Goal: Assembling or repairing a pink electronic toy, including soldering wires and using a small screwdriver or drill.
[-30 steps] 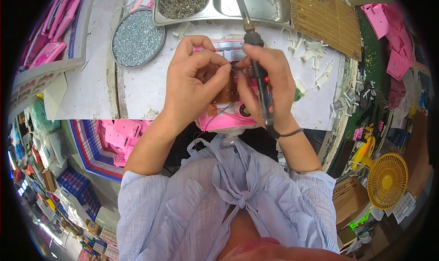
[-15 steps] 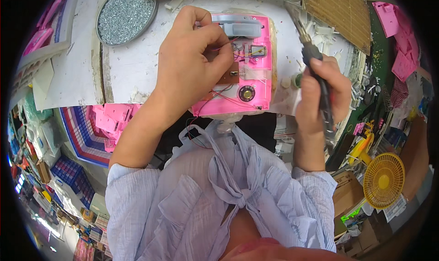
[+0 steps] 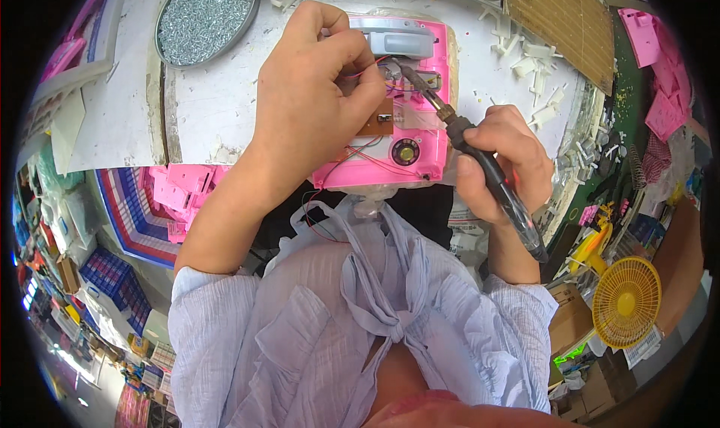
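An open pink plastic housing [image 3: 440, 139] lies on the bench in front of me, with a grey-blue part [image 3: 401, 46] along its far side. Inside it are a brown circuit board [image 3: 381, 118], a round speaker [image 3: 406, 152] and several loose wires. My left hand [image 3: 304, 98] is over the housing's left half, thumb and fingers pinched on a thin red wire [image 3: 380, 58]; the fingertips are partly hidden. In my right hand [image 3: 514, 154] is a soldering iron [image 3: 498, 184], held like a pen. Its tip reaches into the housing, close to the left fingertips and just below the grey-blue part.
A round metal dish [image 3: 159, 42] of small screws stands at the far left. To the right lie white plastic pieces [image 3: 536, 61] and a brown ridged board [image 3: 562, 27]. A crate [image 3: 139, 237] of pink parts sits below the bench's left edge; a yellow fan [image 3: 626, 300] is at right.
The right hand has brought the soldering iron left and down, from beside the far tray to inside the housing. My left hand stays almost in place, still pinching.
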Demonstrator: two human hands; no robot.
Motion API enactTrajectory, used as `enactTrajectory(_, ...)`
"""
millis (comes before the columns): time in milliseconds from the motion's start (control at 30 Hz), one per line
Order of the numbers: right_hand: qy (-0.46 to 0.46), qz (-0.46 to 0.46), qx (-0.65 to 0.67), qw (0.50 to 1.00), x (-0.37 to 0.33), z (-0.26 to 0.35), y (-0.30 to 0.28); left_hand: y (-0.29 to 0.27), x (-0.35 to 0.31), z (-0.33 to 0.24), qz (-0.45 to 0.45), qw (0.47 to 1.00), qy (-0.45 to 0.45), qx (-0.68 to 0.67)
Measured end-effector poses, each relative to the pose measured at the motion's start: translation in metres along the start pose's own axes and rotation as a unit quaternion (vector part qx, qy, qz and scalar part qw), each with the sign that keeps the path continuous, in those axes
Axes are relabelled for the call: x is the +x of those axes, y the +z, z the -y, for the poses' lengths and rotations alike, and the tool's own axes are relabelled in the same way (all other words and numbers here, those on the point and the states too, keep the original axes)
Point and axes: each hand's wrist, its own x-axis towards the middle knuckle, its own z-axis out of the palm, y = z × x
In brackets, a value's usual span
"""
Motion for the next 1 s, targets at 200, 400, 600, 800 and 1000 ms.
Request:
enactTrajectory(200,-0.012,-0.018,-0.007,1.000,0.002,-0.004,0.005,0.001,0.000,0.000,-0.002,1.000,0.010,0.002)
enactTrajectory(400,-0.013,-0.013,-0.025,1.000,0.004,-0.004,0.006,0.000,-0.001,-0.001,0.004,1.000,0.003,0.000)
enactTrajectory(600,-0.072,0.031,-0.106,0.991,0.005,-0.006,0.003,0.002,-0.001,0.000,-0.004,1.000,0.009,0.002)
enactTrajectory(800,-0.030,0.017,-0.038,0.999,0.004,-0.004,-0.004,0.002,-0.001,-0.002,0.000,1.000,0.000,0.008)
enactTrajectory(1000,-0.018,0.007,-0.017,1.000,0.004,-0.008,-0.005,0.003,-0.001,-0.003,-0.002,1.000,0.001,0.014)
